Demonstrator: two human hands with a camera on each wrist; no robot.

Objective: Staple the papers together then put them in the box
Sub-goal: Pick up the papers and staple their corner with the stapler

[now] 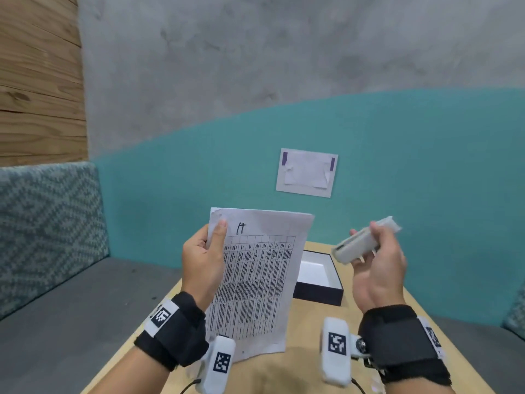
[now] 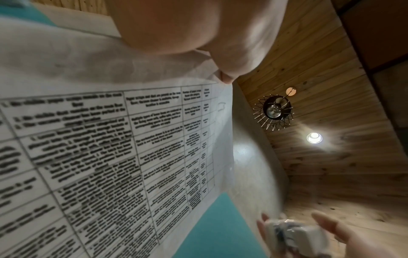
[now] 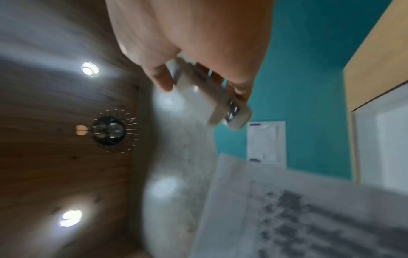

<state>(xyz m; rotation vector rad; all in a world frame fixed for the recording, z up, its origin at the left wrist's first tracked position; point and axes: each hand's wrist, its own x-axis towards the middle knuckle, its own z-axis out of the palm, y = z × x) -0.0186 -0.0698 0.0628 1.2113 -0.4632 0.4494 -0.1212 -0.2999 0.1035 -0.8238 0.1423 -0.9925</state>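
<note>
My left hand (image 1: 206, 251) holds the printed papers (image 1: 255, 280) upright above the table, thumb pressed near their top left corner. The sheets carry a dense table of text and a handwritten mark at the top; the left wrist view shows the papers (image 2: 114, 148) close up. To the right, my right hand (image 1: 377, 257) grips a white stapler (image 1: 366, 240) in the air, its mouth pointing left toward the papers but apart from them. The stapler (image 3: 212, 97) is blurred in the right wrist view. Behind the papers an open dark box (image 1: 326, 292) with a white inside sits on the table.
The light wooden table (image 1: 306, 365) is narrow, with a grey bench seat (image 1: 85, 308) on its left and a patterned cushion (image 1: 48, 223) behind it. A teal wall (image 1: 397, 166) with a taped paper (image 1: 306, 173) stands beyond.
</note>
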